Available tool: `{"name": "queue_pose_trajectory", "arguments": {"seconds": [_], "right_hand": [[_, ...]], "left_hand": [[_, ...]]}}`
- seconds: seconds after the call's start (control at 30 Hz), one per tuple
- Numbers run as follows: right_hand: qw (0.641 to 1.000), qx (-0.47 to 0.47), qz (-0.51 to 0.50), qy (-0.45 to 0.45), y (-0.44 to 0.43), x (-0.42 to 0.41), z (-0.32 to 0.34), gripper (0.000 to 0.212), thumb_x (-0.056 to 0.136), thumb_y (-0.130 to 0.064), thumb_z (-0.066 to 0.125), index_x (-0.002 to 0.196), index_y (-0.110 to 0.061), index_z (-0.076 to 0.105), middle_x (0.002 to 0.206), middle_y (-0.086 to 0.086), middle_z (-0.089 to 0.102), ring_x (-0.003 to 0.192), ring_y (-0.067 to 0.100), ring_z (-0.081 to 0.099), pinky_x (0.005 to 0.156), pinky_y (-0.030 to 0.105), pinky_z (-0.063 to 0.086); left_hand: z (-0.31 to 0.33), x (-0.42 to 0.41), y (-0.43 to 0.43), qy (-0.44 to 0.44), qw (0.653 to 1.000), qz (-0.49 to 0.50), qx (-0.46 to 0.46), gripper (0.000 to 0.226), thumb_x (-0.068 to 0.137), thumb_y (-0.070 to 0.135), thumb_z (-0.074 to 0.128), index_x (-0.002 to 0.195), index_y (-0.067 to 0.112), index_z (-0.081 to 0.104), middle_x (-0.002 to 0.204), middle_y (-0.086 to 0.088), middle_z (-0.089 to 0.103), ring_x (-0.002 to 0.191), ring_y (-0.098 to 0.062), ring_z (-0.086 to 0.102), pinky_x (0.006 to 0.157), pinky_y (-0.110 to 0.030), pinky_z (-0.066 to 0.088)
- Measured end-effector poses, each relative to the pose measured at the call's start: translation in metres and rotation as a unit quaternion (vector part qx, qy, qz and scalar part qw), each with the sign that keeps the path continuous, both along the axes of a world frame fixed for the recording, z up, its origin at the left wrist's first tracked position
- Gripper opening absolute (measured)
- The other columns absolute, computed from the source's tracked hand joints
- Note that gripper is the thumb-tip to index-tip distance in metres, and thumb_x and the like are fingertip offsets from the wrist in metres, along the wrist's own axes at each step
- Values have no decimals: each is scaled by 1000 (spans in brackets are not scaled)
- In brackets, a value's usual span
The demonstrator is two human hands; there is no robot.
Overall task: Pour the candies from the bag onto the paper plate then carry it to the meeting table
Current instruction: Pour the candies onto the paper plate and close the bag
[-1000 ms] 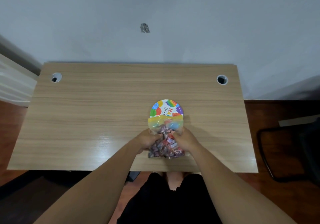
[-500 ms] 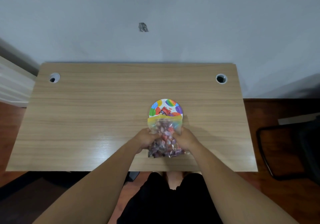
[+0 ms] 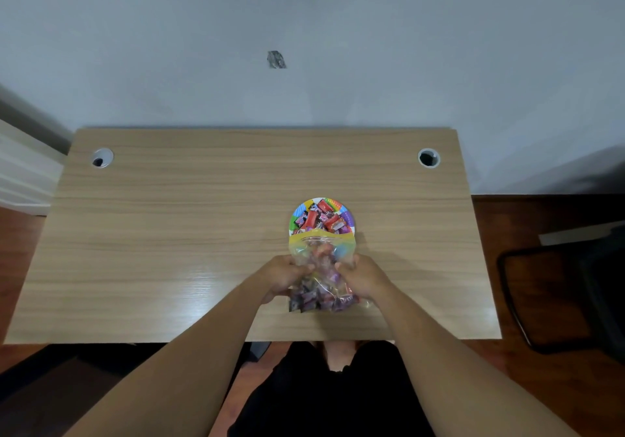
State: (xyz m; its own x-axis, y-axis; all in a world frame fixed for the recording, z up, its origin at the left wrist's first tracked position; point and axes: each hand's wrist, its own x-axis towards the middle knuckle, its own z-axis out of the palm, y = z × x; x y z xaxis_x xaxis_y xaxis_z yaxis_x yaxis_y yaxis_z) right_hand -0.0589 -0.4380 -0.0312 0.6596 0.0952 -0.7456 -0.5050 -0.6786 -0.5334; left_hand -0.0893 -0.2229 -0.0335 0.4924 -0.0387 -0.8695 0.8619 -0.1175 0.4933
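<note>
A colourful paper plate (image 3: pixel 348 216) lies on the wooden desk (image 3: pixel 169 233), a little right of centre. Several wrapped candies (image 3: pixel 321 220) lie heaped on it. A clear zip bag (image 3: pixel 321 250) with a yellow-green mouth is tipped toward the plate, and its mouth covers the plate's near edge. More candies sit in the bag's near end (image 3: pixel 318 298). My left hand (image 3: pixel 280 276) grips the bag's left side and my right hand (image 3: pixel 363 276) grips its right side.
Two round cable holes (image 3: pixel 101 158) (image 3: pixel 429 158) sit in the desk's far corners. The desk stands against a pale wall. A dark chair (image 3: pixel 568 294) stands to the right on the wooden floor. My legs show under the desk's near edge.
Candies have slid out of the bag onto the plate, which showed its printed face a second ago. The bag's far part looks emptier. Both hands stay on the bag.
</note>
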Motion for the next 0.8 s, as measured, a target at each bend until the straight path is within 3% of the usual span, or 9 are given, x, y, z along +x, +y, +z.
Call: {"name": "queue_pose_trajectory", "arguments": {"seconds": [0.13,0.23,0.33,0.47,0.57,0.8], "right_hand": [[1000,1,-4,6,-2,2,4,11,105,-27,62,101,-18,68,106,9,74,92,26,70,78,32,50],[1000,8,-14,4,-2,3,9,20,104,-28,63,117,-15,72,110,8,77,96,26,73,81,31,52],[1000,8,-17,9,-3,5,10,26,102,-31,65,121,-13,71,111,8,78,88,23,73,78,31,52],[1000,11,-18,16,-3,10,9,37,100,-38,69,128,-13,70,116,7,79,101,26,77,96,39,59],[1000,15,-13,11,-2,13,14,35,101,-36,70,129,-14,70,118,6,79,103,26,77,89,36,56],[1000,15,-17,12,1,18,15,39,95,-45,73,123,-17,75,109,2,81,99,24,78,96,41,60]], "left_hand": [[1,1,1,-4,1000,8,-20,20,95,27,78,111,16,75,90,1,78,70,-12,69,67,-29,55],[3,3,3,2,999,20,-30,20,94,25,79,112,16,75,91,2,80,70,-13,71,73,-33,57],[3,4,7,8,999,26,-40,25,94,24,80,116,15,73,96,0,82,77,-17,73,79,-37,58],[4,6,12,7,998,30,-48,42,91,28,82,128,12,69,107,-3,83,85,-19,75,80,-37,59],[4,6,16,4,998,33,-53,50,89,30,85,131,9,67,117,-8,82,86,-20,75,80,-37,59],[9,11,19,-15,998,43,-47,30,91,26,83,115,14,71,99,-1,82,82,-15,74,80,-37,59]]}}
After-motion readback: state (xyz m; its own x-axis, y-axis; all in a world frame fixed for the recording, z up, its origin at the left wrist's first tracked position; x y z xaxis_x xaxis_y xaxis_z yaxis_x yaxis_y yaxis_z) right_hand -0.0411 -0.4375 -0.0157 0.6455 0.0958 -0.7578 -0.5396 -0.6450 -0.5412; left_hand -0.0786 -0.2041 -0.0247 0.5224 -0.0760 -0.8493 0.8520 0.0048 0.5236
